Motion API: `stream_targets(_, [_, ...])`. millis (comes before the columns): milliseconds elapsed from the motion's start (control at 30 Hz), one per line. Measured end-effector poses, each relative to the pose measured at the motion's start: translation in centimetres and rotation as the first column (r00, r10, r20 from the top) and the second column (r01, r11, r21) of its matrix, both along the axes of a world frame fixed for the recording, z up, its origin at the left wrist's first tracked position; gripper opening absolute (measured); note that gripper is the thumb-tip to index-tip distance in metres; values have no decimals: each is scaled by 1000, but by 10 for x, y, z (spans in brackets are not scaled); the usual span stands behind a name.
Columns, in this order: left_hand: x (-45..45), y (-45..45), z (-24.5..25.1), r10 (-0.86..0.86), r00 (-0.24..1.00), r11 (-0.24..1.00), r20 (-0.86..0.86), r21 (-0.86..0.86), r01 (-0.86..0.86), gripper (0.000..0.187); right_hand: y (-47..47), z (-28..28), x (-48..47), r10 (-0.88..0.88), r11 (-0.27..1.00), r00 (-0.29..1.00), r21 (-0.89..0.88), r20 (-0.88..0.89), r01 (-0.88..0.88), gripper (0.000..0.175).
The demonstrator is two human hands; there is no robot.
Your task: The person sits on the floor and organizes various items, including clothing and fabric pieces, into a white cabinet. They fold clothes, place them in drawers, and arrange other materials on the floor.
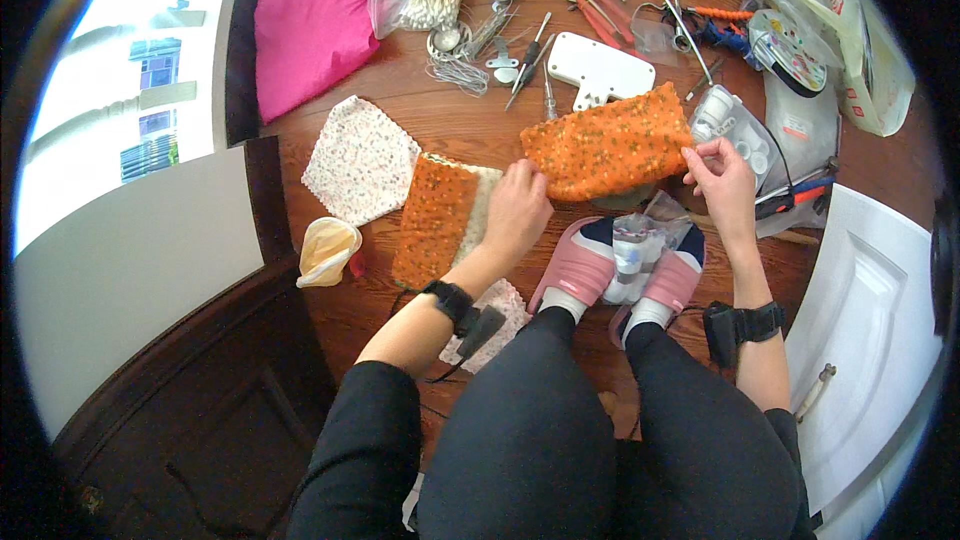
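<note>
An orange cloth with a small floral print (609,142) is held stretched between my two hands above the wooden floor. My left hand (521,202) pinches its lower left corner. At its right edge, the thumb and fingers of my right hand (721,176) grip the fabric. A second orange printed cloth (427,221), with a pale fuzzy strip, lies left of my left hand, partly under the wrist. White floral cloth with scalloped edges (361,159) lies beyond it, and another such piece (499,322) shows under my left forearm.
My pink slippers (581,266) stand below the cloth, with a clear bag of white items (637,251) between them. Farther off lie a white plastic part (600,71), red-handled pliers (600,11), screwdrivers (532,52), cotton swabs (431,0) and pink fabric (315,30). A white panel (862,337) stands right.
</note>
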State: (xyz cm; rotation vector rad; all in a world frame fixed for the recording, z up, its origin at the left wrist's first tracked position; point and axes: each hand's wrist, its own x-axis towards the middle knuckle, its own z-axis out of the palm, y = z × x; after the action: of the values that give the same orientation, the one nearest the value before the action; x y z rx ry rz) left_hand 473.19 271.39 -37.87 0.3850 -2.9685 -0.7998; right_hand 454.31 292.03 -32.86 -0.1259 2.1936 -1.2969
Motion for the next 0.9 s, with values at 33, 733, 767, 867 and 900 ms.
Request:
stream_targets(33, [0, -7, 5, -21, 1000, 1000, 12, -18, 21, 27, -4, 7, -2, -1, 999, 999, -45, -42, -1, 15])
stream_targets(733, [238, -67, 74, 618, 465, -70, 635, 633, -771, 23, -202, 14, 47, 870, 411, 466, -284, -162, -866, 44])
stream_targets(767, [243, -71, 66, 631, 440, -116, 639, 638, -761, 24, -205, 9, 51, 842, 440, 504, -292, -193, -849, 46])
stream_targets(867, [249, -81, 45, 747, 414, 350, 521, 221, -910, 29, -196, -11, 55, 822, 491, 545, -281, -164, -825, 47])
stream_targets(900, [247, -84, 43, 759, 386, 471, 525, -32, -882, 28, -188, -18, 54, 829, 506, 543, -232, -134, -830, 45])
